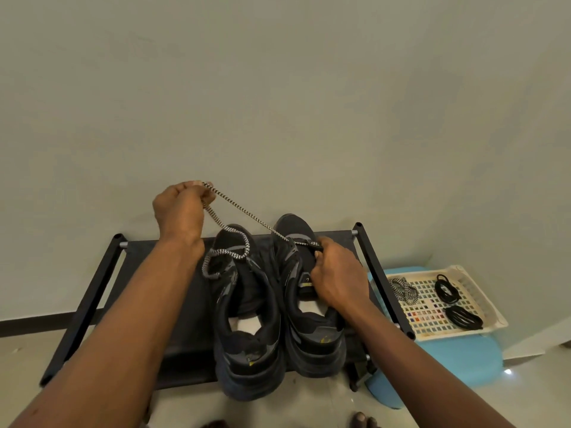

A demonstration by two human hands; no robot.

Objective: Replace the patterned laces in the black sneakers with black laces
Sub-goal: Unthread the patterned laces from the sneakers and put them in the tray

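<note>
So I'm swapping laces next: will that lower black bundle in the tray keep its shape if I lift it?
Probably not: the black bundle looks loosely coiled, so it should sag and may unwind. Likely light and floppy, like the patterned lace lying in limp loops. An end might catch in the slotted tray.

Head-worn view, facing forward-down, near rack (92,288)

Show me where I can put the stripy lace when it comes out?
Bare shelf lies between the rack's left rail and the sneakers, though the left forearm crosses it. The tray has free mesh at its near-left corner, between the coiled lace and the black laces. The shelf's right side is crowded by sneakers and the right hand.
</note>
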